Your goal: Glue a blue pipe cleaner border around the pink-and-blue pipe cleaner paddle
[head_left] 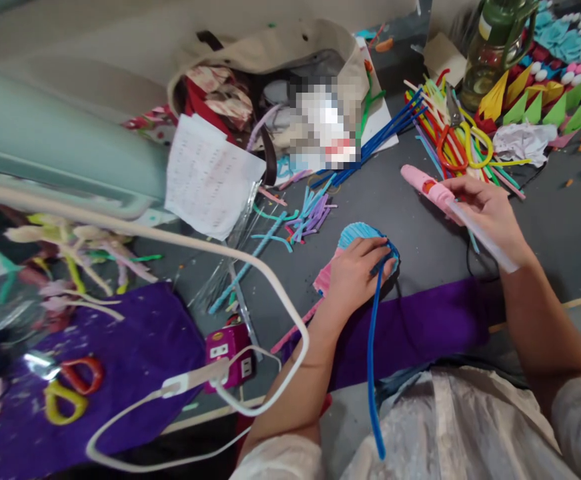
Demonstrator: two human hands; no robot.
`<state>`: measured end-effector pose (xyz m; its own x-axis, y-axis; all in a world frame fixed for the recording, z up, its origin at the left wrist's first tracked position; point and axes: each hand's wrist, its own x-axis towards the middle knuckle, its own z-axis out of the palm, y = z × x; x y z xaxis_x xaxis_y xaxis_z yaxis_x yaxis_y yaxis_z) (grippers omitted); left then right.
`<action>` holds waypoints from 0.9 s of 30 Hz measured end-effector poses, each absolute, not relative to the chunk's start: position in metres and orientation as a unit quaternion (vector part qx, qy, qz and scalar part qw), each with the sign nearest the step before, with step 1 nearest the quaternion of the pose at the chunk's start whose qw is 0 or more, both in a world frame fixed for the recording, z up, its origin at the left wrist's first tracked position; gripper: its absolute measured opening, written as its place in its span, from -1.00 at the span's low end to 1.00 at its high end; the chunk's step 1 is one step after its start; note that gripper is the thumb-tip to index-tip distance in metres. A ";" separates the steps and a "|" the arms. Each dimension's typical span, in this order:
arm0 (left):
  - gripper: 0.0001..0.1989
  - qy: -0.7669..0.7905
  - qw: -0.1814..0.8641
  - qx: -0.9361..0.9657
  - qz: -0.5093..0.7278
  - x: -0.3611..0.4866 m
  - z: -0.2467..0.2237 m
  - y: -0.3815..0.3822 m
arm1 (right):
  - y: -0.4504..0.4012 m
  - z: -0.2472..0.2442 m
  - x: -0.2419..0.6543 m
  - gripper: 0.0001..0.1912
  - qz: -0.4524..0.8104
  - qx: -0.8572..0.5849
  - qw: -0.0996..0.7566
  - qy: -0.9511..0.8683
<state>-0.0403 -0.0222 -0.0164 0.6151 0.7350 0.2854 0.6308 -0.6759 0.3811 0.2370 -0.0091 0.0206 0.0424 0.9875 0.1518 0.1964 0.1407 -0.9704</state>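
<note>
Head camera: I see the left hand (353,273) bent over the craft piece (358,232), a fuzzy blue and pink form on the grey table (435,253); its fingers are drawn in, holding the blue end. I can't tell where its thumb sits. From beneath those fingers a dark blue pipe cleaner (374,360) trails toward the person's lap. Right of the craft piece, I see the right hand (488,213) wrapped around a pink glue gun (423,183), a pale glue stick (485,233) jutting from its near end. I find cut pieces (313,217) of light blue and purple just beyond the craft piece, to its left. A purple power block (230,340) sits nearer the body, left of the craft piece.
</note>
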 end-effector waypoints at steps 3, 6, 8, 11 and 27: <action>-0.79 0.386 0.136 0.886 0.219 -0.042 -0.018 -0.022 | -0.007 0.016 0.231 -0.64 0.508 -0.485 0.543 -0.461; -0.79 0.389 0.152 0.882 0.219 -0.043 -0.019 -0.022 | -0.004 0.012 0.229 -0.66 0.567 -0.443 0.558 -0.414; -0.79 0.389 0.154 0.881 0.221 -0.043 -0.018 -0.022 | -0.003 0.011 0.230 -0.65 0.593 -0.439 0.538 -0.408; -0.80 0.388 0.150 0.879 0.233 -0.043 -0.018 -0.021 | -0.005 0.014 0.233 -0.61 0.618 -0.449 0.486 -0.425; -0.83 0.398 0.176 0.864 0.252 -0.046 -0.017 -0.020 | -0.006 0.019 0.242 -0.84 0.607 -0.526 0.195 -0.563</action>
